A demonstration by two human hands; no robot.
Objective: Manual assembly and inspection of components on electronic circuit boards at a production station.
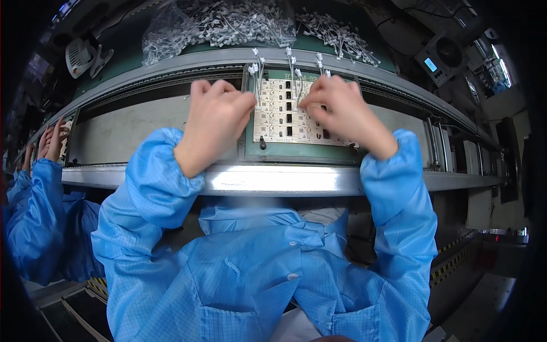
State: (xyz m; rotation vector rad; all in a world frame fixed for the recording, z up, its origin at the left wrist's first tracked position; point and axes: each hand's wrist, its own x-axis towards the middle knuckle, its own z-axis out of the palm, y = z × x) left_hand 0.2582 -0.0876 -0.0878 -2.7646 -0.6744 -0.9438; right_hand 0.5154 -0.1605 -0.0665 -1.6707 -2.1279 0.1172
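A white panel of several small circuit boards (274, 118), with black parts in rows, lies in a green fixture (307, 153) in front of me. White wire cables with plug ends (289, 52) stick out past the panel's far edge. My left hand (215, 117) is closed in a pinch at the panel's left edge, fingertips on a white cable (259, 94). Over the panel's right half, my right hand (342, 108) is also pinched, its fingertips against another white cable (297, 94) near the middle. The fingers partly hide both cable ends.
A clear bag of white cables (228, 25) lies beyond the metal rail (171, 61), with a loose heap of cables (336, 35) to its right. A small white fan (82, 57) stands far left; a device with a lit screen (436, 60) far right. A co-worker's hand (53, 139) is at left.
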